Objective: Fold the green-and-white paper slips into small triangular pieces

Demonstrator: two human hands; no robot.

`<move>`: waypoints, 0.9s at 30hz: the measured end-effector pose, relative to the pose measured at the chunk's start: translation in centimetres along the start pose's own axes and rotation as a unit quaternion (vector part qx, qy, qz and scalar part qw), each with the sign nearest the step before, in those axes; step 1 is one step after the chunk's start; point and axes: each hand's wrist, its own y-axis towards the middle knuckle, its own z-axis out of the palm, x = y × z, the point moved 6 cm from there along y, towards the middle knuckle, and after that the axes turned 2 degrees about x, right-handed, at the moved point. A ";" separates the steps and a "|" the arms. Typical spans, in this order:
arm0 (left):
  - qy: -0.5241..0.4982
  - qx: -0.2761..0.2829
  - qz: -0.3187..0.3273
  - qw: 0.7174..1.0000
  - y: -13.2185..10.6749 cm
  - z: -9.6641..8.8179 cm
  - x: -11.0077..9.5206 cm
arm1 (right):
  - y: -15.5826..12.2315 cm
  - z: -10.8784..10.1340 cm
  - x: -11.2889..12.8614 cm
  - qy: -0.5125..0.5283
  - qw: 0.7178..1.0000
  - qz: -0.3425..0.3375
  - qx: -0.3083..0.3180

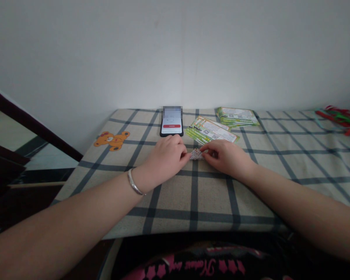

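Note:
A small folded piece of printed paper (196,154) lies on the checked cloth in front of me, pinched between both hands. My left hand (163,157), with a silver bangle (135,182) on its wrist, presses its fingertips against the paper's left corner. My right hand (226,157) grips the paper's right side between its fingertips. The knuckles of my left hand sit just below a black smartphone (171,126), which lies face up with a lit screen. Part of the paper is hidden by my fingers.
Two stacks of green-and-white printed leaflets (211,130) (237,116) lie at the far edge of the beige checked cloth (194,198), which has a teddy bear print (112,140). Red and green ribbons (341,120) lie far right. A white wall (175,50) stands behind.

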 end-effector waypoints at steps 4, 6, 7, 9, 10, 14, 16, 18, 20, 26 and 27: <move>-0.029 0.004 0.000 1.000 0.3 0.4 0.4 | 0.1 0.3 -0.4 0.039 0.999 0.028 0.016; -0.036 0.009 0.011 0.999 0.4 0.6 0.4 | 0.2 0.5 -0.6 0.056 0.998 0.029 0.022; -0.037 0.010 0.017 0.999 0.5 0.6 0.4 | 0.2 0.5 -0.6 0.059 0.998 0.024 0.022; -0.037 0.009 0.029 0.999 0.5 0.7 0.4 | 0.1 0.4 -0.5 0.051 0.999 -0.001 0.015; -0.035 0.010 0.033 0.999 0.6 0.7 0.4 | 0.0 0.3 -0.3 0.037 0.999 -0.017 0.009; -0.054 -0.003 0.047 0.997 0.5 0.8 0.5 | -0.3 0.0 0.7 -0.051 0.996 -0.067 -0.001; -0.077 -0.019 0.063 0.995 0.5 0.9 0.5 | -0.4 0.0 1.1 -0.084 0.993 -0.079 0.008; -0.089 -0.026 0.091 0.992 0.4 1.2 0.4 | -0.5 0.0 1.2 -0.096 0.992 -0.086 0.013; -0.084 -0.016 0.110 0.990 0.3 1.5 0.3 | -0.5 0.0 1.2 -0.095 0.991 -0.092 0.015; -0.104 -0.002 0.109 0.989 0.4 1.4 0.3 | -0.6 0.0 1.1 -0.097 0.988 -0.119 0.017; -0.119 -0.004 0.106 0.987 0.4 1.3 0.4 | -0.7 0.0 1.4 -0.105 0.985 -0.134 0.017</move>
